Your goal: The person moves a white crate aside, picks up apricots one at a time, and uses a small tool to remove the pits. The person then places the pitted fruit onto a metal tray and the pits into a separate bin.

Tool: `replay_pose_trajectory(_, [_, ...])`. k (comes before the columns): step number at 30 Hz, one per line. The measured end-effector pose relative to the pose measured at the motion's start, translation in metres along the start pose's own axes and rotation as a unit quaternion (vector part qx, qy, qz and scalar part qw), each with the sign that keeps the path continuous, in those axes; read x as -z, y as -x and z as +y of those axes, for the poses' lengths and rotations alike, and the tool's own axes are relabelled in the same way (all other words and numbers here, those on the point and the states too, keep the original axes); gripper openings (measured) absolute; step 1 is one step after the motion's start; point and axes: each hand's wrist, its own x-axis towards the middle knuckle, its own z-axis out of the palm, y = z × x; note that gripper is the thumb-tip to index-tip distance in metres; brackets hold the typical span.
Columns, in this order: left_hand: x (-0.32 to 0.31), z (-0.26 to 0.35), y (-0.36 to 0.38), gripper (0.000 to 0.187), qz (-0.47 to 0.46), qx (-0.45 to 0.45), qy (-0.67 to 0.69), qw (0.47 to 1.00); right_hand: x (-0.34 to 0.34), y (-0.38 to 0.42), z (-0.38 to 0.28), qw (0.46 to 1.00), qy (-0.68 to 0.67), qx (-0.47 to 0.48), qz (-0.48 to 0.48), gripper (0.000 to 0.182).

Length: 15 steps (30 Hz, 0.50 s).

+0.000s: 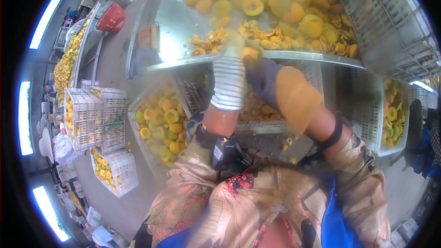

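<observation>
My left hand [232,57], in a white glove with grey stripes, is closed at the front edge of a metal tray [177,25]. Against its fingers is an orange-yellow peach piece [250,53]. Pressed close on the other side is my right hand [264,77], in a dark purple glove with a tan cuff. Its fingers curl in, and what they grip is hidden in the haze on the lens. Just beyond both hands, the tray holds pitted peach halves [252,6] and smaller cut pieces [271,39].
Below the tray on the left stands a crate of peaches [158,121]; another fruit crate [390,115] is at the right. A white crate wall [390,23] rises at the tray's right end. Stacked crates [96,117] and a red bag [111,18] are further left.
</observation>
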Motion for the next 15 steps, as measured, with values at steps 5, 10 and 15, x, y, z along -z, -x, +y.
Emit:
replay_pose_trajectory(5, [0.001, -0.025, -0.003, 0.032, -0.029, 0.062, 0.119, 0.991, -0.006, -0.003, 0.0, 0.998, -0.056, -0.024, -0.009, 0.036])
replay_pose_trajectory(10, [0.008, -0.023, -0.003, 0.033, 0.003, 0.073, 0.12, 0.99, -0.022, -0.005, 0.006, 0.996, -0.066, 0.021, 0.052, 0.032])
replay_pose_trajectory(15, [0.008, -0.009, -0.004, 0.032, -0.009, 0.121, 0.122, 0.985, 0.017, 0.0, -0.009, 0.937, -0.315, -0.092, -0.123, 0.042])
